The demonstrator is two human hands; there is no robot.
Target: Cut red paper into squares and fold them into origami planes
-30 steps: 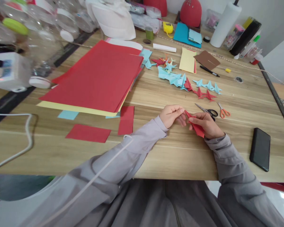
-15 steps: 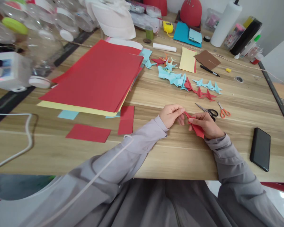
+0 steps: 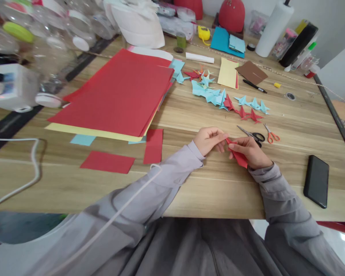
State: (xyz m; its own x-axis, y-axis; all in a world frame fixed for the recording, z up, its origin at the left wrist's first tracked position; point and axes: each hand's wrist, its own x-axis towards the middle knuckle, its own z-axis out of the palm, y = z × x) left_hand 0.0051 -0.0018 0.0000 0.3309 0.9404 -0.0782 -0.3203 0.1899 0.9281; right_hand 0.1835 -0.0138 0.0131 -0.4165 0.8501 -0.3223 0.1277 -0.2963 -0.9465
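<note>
A small folded piece of red paper (image 3: 240, 158) is held between both hands above the table. My left hand (image 3: 209, 141) pinches its narrow upper tip between thumb and finger. My right hand (image 3: 253, 152) grips its wider body, the thumb lying on top; part of the paper is hidden under these fingers. Black-handled scissors (image 3: 257, 136) lie just behind my right hand, with orange-handled scissors (image 3: 272, 135) to their right. Farther back stand folded red paper cranes (image 3: 242, 113) and light-blue paper cranes (image 3: 254, 103).
Large red sheets (image 3: 117, 92) lie stacked to the left. Two red paper rectangles (image 3: 107, 161) are near them. A black phone (image 3: 316, 181) rests at the right. A pen (image 3: 255, 86), brown paper (image 3: 252, 73) and yellow paper (image 3: 228, 73) lie behind. Plastic bottles (image 3: 50, 69) crowd the back left.
My left fingertips have shifted slightly to the right along the tip of the folded red paper. My right hand keeps its hold, and the rest looks the same.
</note>
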